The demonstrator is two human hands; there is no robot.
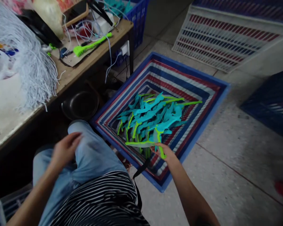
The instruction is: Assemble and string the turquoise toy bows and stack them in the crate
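My right hand is closed on a long plastic piece, grey with bright green edging, at the near edge of a heap. That heap of teal, green and grey plastic pieces lies inside a blue-rimmed crate lined with red, white and blue striped cloth. Part of the held piece is hidden by my fingers. My left hand, a little blurred, hovers over my thigh with loosely stretched fingers and nothing visible in them.
At left stands a worktable with a bundle of white strings, a green plastic piece and cables. Below it sits a dark round pan. A white slatted crate and a dark blue crate stand right.
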